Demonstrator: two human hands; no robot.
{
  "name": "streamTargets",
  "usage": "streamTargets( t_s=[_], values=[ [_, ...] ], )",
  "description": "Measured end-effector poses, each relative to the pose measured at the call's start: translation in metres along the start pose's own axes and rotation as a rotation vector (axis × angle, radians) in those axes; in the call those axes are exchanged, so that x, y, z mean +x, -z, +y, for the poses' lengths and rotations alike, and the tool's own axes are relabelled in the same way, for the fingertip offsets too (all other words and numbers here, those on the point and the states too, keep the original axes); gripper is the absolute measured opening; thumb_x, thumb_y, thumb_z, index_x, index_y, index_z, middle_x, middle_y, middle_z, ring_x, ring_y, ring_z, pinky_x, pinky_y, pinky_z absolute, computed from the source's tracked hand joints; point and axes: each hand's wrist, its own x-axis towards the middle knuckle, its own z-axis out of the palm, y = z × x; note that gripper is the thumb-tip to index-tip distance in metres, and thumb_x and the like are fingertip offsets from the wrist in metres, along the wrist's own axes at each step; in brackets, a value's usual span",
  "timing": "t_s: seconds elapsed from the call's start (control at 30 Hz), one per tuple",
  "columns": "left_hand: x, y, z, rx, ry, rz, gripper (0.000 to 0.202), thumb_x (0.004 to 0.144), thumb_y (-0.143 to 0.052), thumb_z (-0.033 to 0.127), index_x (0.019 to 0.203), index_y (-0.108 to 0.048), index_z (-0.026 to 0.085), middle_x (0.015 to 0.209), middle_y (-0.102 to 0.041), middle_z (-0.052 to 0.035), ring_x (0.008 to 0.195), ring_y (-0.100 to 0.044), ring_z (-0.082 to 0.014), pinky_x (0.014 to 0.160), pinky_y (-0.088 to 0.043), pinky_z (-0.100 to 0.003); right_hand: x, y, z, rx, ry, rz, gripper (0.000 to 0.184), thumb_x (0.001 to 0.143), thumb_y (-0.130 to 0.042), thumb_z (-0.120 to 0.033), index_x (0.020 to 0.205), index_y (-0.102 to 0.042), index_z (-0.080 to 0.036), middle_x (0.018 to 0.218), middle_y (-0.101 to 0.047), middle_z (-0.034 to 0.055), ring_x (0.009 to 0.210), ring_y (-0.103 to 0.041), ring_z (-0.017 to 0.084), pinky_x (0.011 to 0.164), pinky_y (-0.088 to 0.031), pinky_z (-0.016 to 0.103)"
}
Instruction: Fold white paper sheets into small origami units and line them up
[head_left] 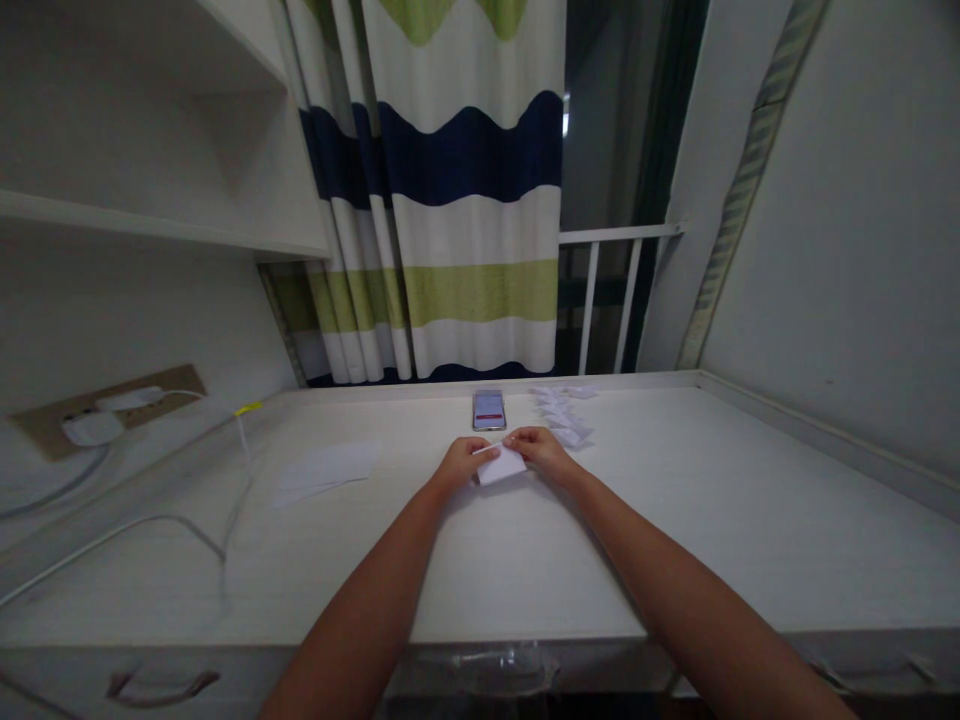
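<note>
A small folded sheet of white paper [501, 467] is held between my two hands, just above the middle of the desk. My left hand [463, 464] grips its left side, thumb on top. At the upper right edge, my right hand [541, 451] pinches the paper with thumb and fingers. Right behind the hands lies a phone [489, 411] with its screen lit. Several folded white paper pieces [562, 415] sit in a row beyond my right hand. Off to the left, flat white paper sheets [328, 472] lie on the desk.
The white desk [712, 500] runs to a wall on the right and a striped curtain [480, 230] at the back. White cables [180, 520] trail over its left side from plugs [94, 427] at the wall. A shelf [150, 225] overhangs the left.
</note>
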Motion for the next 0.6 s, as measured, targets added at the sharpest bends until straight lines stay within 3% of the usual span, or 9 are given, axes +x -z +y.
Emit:
streamTargets(
  t_s=[0.2, 0.47, 0.6],
  values=[
    [-0.0011, -0.0014, 0.0032, 0.008, 0.007, -0.014, 0.031, 0.057, -0.058, 0.042, 0.055, -0.056, 0.011, 0.045, -0.046, 0.0024, 0.043, -0.04, -0.008, 0.041, -0.025, -0.019, 0.0005, -0.0036, -0.0018, -0.016, 0.059, 0.037, 0.026, 0.049, -0.066, -0.035, 0.054, -0.055, -0.013, 0.045, -0.048, -0.0046, 0.042, -0.037, 0.005, 0.042, -0.025, 0.02],
    [0.0001, 0.0002, 0.0018, 0.009, -0.008, 0.002, 0.034, 0.056, -0.059, 0.045, 0.055, -0.058, 0.01, 0.045, -0.045, 0.0026, 0.044, -0.039, -0.0078, 0.042, -0.025, -0.02, -0.003, -0.0056, -0.0042, -0.058, 0.005, -0.035, 0.029, 0.05, -0.066, -0.039, 0.059, -0.059, -0.012, 0.044, -0.049, -0.0045, 0.04, -0.036, 0.005, 0.041, -0.024, 0.02],
    [-0.0002, -0.0005, 0.0013, -0.038, -0.014, -0.008, 0.037, 0.056, -0.06, 0.047, 0.058, -0.06, 0.01, 0.046, -0.046, 0.0023, 0.045, -0.038, -0.0072, 0.043, -0.025, -0.019, -0.0038, -0.006, -0.0063, -0.029, 0.033, -0.008, 0.028, 0.05, -0.067, -0.038, 0.059, -0.058, -0.012, 0.044, -0.049, -0.0045, 0.04, -0.038, 0.005, 0.041, -0.024, 0.02]
  ],
)
